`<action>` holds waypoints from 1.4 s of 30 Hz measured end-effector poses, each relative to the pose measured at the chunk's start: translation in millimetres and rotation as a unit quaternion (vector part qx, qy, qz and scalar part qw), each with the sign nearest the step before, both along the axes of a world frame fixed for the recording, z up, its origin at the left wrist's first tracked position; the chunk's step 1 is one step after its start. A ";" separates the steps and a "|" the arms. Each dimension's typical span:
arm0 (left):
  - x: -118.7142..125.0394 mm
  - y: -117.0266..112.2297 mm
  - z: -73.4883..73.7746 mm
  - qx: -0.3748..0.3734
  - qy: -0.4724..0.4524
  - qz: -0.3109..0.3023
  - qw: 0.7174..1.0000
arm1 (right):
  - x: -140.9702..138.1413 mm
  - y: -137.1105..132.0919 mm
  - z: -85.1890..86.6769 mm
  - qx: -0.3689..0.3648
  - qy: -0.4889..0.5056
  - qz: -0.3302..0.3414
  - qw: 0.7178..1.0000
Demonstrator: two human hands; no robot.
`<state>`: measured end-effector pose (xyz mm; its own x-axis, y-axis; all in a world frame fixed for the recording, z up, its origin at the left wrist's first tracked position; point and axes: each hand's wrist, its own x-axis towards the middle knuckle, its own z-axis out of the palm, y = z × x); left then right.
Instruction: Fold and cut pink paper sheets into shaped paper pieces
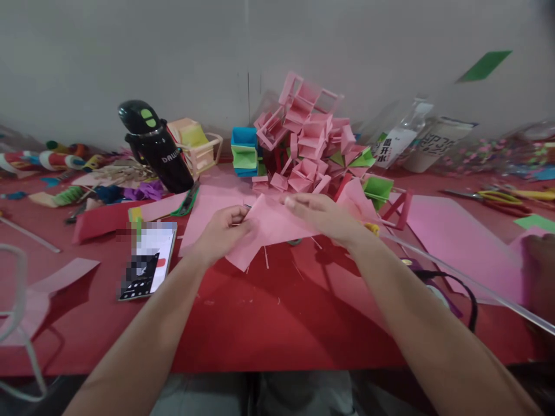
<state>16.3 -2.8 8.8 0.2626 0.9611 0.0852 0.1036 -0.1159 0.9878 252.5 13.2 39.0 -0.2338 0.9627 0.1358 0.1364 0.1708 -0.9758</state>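
Between my two hands I hold a sheet of pink paper [273, 222] above the red table [277, 335]. My left hand [228, 231] pinches its left side with thumb and curled fingers. On the upper right edge my right hand [318, 216] grips the paper, its fingers stretched along it and the thumb partly hidden. One corner of the paper hangs down toward me. Just behind it stands a heap of folded pink paper chairs [310, 136], and a blue and green paper piece [245, 151] is beside the heap.
Left of my arm lies a phone [150, 260]; a black bottle [156, 147] leans behind it. To the right are a pink sheet [459, 242], a clear rod [477, 283], scissors [494, 199] and a paper cup [440, 144]. Another person's hand [540, 271] shows at the right edge.
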 end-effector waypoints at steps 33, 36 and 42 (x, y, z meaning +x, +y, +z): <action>16.2 -11.5 0.6 0.102 -0.062 0.157 0.980 | -24.7 -28.1 -30.8 0.078 -0.021 -0.048 0.996; 17.2 -14.1 2.6 0.116 -0.048 0.169 0.978 | -25.6 -30.0 -27.7 0.082 -0.038 -0.055 0.994; 17.7 -14.2 2.2 0.127 -0.039 0.194 0.972 | -28.5 -30.8 -27.8 0.088 -0.041 -0.066 0.993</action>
<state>34.1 -17.0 10.9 -0.1317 0.9321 0.3375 0.1131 -0.3242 0.9392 224.0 -17.5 11.3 -0.1247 0.9489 0.2898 0.2471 0.3126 -0.9172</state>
